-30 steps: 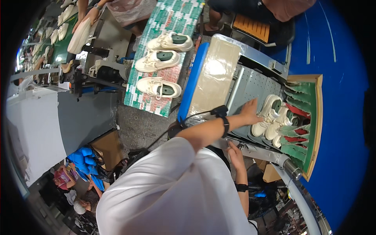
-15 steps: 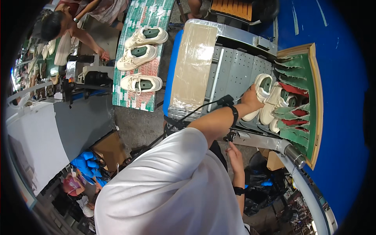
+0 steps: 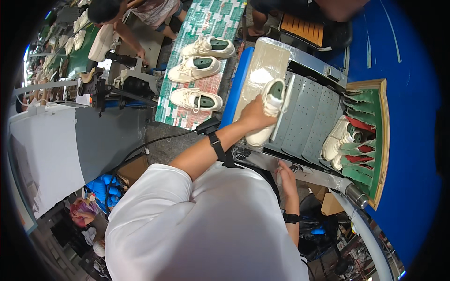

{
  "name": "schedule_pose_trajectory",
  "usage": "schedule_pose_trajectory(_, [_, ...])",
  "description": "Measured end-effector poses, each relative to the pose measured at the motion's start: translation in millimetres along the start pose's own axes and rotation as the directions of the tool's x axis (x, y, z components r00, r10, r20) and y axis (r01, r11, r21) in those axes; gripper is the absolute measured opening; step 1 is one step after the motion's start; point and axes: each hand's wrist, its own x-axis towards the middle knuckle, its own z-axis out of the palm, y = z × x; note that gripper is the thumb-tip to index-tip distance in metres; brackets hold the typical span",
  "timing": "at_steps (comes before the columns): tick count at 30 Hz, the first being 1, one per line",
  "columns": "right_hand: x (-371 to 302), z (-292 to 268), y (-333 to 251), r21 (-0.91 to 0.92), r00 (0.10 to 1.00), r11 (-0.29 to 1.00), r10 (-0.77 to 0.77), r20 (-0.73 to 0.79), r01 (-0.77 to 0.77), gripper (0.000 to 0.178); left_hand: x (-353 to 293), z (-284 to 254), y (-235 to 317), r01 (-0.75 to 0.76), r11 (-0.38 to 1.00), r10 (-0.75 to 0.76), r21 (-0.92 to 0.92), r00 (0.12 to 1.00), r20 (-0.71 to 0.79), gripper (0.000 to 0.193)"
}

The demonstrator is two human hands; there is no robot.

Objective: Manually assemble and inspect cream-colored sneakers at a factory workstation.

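My left hand is closed round a cream lace-up sneaker with a green insert inside. It holds the shoe over the right edge of a tan, film-wrapped board, beside a white bar. Below the machine's near metal rail, my right hand has its fingers curled in; whatever they may hold is too small to make out. More cream sneakers sit on the grey perforated slats, partly under a torn green and red fringe curtain.
Three cream sneakers lie on a green-and-white taped bench to the left. A co-worker's arm reaches in at the upper left. A wooden-slatted seat stands at the far side. A black cable hangs from my left wrist.
My left hand has carried a sneaker leftward from beside the fringe curtain to the tan board. The other sneakers stay by the curtain. The whole view has shifted somewhat.
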Motion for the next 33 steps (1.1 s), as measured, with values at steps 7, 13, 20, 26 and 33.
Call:
schedule_pose_trajectory(7, [12,38,-38,-0.187,0.992,0.974,-0.122,0.029,0.125,0.06,-8,-48,-64,-0.158,0.96,0.091,0.229,0.956,0.278,0.065])
schedule_pose_trajectory(13, [16,45,-50,-0.209,0.987,0.964,-0.158,0.039,0.163,0.06,8,-72,-70,-0.291,0.908,0.141,0.301,0.89,0.435,0.034])
schedule_pose_trajectory(20, [10,47,-57,-0.218,0.987,0.963,-0.155,0.027,0.158,0.062,10,-87,-60,0.3,0.457,0.334,-0.837,0.815,0.474,0.035])
schedule_pose_trajectory(26, [14,43,-57,-0.243,0.991,0.961,-0.13,0.023,0.132,0.062,33,-52,-72,-0.373,0.923,0.363,-0.091,0.926,-0.106,0.064])
schedule_pose_trajectory(33, [1,59,-90,-0.238,0.94,0.91,-0.327,0.097,0.341,0.059,22,-50,-107,-0.194,0.892,0.241,-0.407,0.968,0.067,0.034])
